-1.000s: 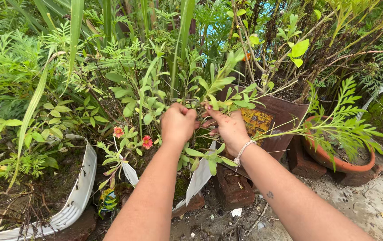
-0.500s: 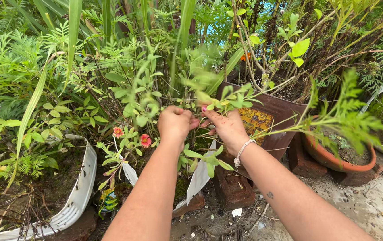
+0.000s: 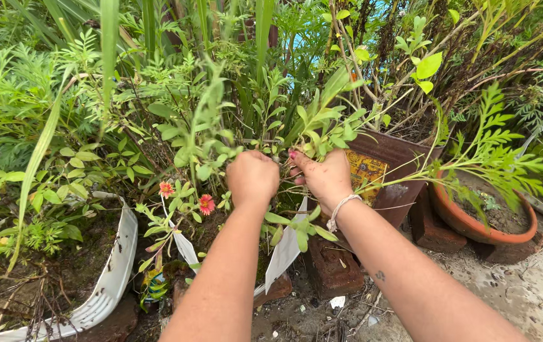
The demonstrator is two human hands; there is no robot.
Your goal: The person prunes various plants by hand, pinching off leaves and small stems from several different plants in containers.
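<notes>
Head view, garden bed. The left hand is closed into a fist around thin green stems of a leafy plant, knuckles upward. The right hand sits just beside it, fingers pinched on the same cluster of stems, where a leafy shoot rises above the fingertips; a white string bracelet circles the wrist, and a small dark mark shows on the forearm. The two hands nearly touch, with the stems running between and above them.

Below and to the left of the left hand, two small red-and-orange flowers stand on short stalks. Under them hang torn white plastic grow bags, one curving along the lower left around dark soil. Behind the right hand stands a rusty brown metal container with a yellow label on its front, resting on red bricks. To its right, near the right edge of the ground, a round terracotta pot holds soil and a feathery green plant. The ground at lower right is bare, pale and gritty.
</notes>
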